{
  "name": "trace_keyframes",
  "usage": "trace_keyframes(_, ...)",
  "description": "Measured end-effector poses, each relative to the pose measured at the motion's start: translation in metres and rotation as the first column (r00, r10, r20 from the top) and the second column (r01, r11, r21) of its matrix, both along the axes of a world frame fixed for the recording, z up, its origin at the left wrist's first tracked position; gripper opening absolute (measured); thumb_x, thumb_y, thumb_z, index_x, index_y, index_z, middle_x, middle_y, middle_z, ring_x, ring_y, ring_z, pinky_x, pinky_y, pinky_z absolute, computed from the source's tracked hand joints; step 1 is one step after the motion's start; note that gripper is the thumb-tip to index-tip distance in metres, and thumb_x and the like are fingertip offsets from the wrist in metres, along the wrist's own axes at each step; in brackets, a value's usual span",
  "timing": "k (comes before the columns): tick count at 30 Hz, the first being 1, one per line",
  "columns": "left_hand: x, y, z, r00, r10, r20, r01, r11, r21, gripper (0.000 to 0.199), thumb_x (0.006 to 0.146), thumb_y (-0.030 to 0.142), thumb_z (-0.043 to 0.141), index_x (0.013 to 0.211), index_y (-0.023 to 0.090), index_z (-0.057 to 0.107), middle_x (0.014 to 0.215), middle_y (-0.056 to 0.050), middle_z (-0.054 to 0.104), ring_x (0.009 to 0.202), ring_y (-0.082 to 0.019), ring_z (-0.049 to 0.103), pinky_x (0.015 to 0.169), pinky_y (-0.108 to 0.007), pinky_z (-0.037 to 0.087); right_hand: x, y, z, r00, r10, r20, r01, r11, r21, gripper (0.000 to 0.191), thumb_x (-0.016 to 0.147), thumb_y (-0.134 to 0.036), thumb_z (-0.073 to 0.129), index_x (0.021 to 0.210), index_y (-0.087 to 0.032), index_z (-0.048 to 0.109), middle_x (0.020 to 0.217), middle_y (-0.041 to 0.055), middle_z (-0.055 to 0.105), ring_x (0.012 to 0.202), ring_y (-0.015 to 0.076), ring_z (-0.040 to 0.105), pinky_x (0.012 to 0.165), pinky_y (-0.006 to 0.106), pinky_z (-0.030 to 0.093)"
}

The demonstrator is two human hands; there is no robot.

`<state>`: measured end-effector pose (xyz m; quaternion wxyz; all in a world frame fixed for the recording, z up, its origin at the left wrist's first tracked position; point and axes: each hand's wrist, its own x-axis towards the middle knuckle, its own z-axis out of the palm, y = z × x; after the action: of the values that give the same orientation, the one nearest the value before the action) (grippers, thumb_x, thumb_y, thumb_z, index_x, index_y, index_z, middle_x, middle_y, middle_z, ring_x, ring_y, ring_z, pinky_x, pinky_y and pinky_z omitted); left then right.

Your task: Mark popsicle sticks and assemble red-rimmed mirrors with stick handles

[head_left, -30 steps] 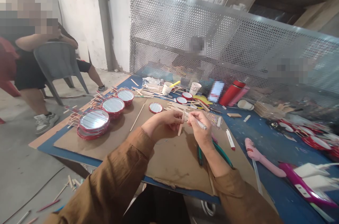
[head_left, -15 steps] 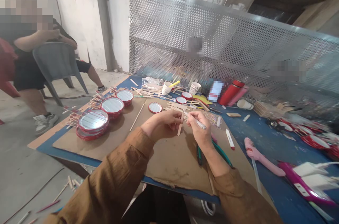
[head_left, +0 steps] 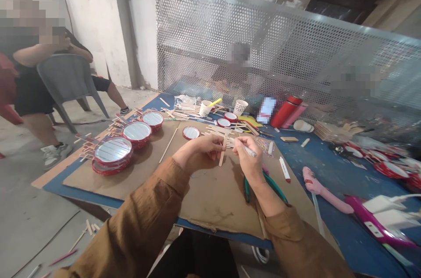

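Observation:
A flat wooden craft stick (head_left: 221,158) stands nearly upright, pinched between the fingers of my left hand (head_left: 204,145). Just to its right, my right hand (head_left: 249,157) is closed around a white marker pen (head_left: 251,152), with the pen's near end sticking out past the fingers. The pen's writing end points toward the stick; I cannot tell whether they touch. Beneath my right forearm lie pliers with green handles (head_left: 275,187), partly hidden. Loose craft sticks (head_left: 217,130) lie behind both hands, and a small red-rimmed round piece (head_left: 191,132) rests to their left.
Stacked red-rimmed drum-like rounds with sticks (head_left: 113,151) stand at the left on cardboard (head_left: 204,208). Paper cups (head_left: 241,106), a red bottle (head_left: 286,112) and a phone line the back. A capped marker (head_left: 284,169), pink glue gun (head_left: 325,194) and purple power strip (head_left: 371,221) lie right.
My right hand with the marker has shifted slightly away from the stick, widening the gap. My left hand keeps the stick in its pinch. The whole view has moved a little.

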<state>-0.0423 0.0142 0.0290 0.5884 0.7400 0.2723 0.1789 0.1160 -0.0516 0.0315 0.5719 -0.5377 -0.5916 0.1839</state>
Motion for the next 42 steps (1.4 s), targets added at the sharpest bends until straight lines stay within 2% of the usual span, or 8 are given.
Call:
trace_keyframes(4, -0.0008, 0.0, 0.0012, 1.0, 0.01, -0.018, -0.01, 1.0, 0.002, 0.018, 0.083, 0.031, 0.056, 0.083, 0.014, 0.051, 0.06, 0.002, 0.058, 0.051, -0.008, 0.056, 0.054, -0.021, 0.046, -0.001, -0.0012, 0.0022, 0.997, 0.016, -0.073, -0.013, 0.999, 0.043, 0.023, 0.079, -0.041, 0.059, 0.081, -0.019, 0.058, 0.059, -0.0017, 0.06, 0.051, 0.0121, 0.055, 0.052, 0.024, 0.047)
trace_keyframes(14, -0.0018, -0.0033, 0.007, 0.999, 0.013, -0.041, -0.013, 1.0, 0.013, 0.015, 0.085, 0.029, 0.053, 0.081, 0.015, 0.05, 0.059, 0.003, 0.056, 0.052, -0.008, 0.056, 0.055, -0.02, 0.047, -0.0022, -0.0001, -0.0018, 0.993, 0.112, -0.024, -0.11, 0.993, 0.051, 0.02, 0.08, -0.038, 0.059, 0.085, -0.019, 0.059, 0.069, 0.0005, 0.064, 0.058, 0.0131, 0.059, 0.058, 0.026, 0.05)
trace_keyframes(21, -0.0021, -0.0045, 0.0083, 1.0, 0.005, -0.02, -0.005, 1.0, 0.006, 0.015, 0.084, 0.029, 0.054, 0.082, 0.014, 0.052, 0.059, 0.003, 0.055, 0.052, -0.008, 0.055, 0.054, -0.02, 0.046, -0.0001, -0.0001, -0.0027, 0.999, 0.055, 0.003, -0.055, 0.998, 0.036, 0.021, 0.081, -0.039, 0.058, 0.087, -0.019, 0.059, 0.07, 0.0009, 0.064, 0.059, 0.0135, 0.06, 0.058, 0.026, 0.05)
trace_keyframes(27, -0.0011, -0.0036, 0.0071, 1.0, 0.003, -0.021, -0.003, 1.0, 0.003, 0.018, 0.084, 0.032, 0.055, 0.084, 0.014, 0.053, 0.059, 0.003, 0.055, 0.052, -0.007, 0.055, 0.054, -0.02, 0.047, -0.0017, -0.0004, -0.003, 0.996, 0.091, 0.01, -0.091, 0.994, 0.059, 0.021, 0.081, -0.04, 0.058, 0.086, -0.019, 0.059, 0.07, 0.001, 0.065, 0.058, 0.0134, 0.061, 0.058, 0.026, 0.05)
trace_keyframes(42, -0.0013, -0.0047, 0.0086, 1.0, 0.005, -0.014, -0.005, 1.0, -0.004, 0.018, 0.082, 0.032, 0.058, 0.083, 0.014, 0.054, 0.059, 0.003, 0.055, 0.052, -0.008, 0.056, 0.054, -0.021, 0.047, -0.0017, -0.001, -0.0026, 0.998, 0.059, -0.005, -0.058, 0.997, 0.052, 0.022, 0.083, -0.04, 0.057, 0.086, -0.019, 0.059, 0.066, 0.0001, 0.063, 0.058, 0.0134, 0.06, 0.058, 0.026, 0.05)
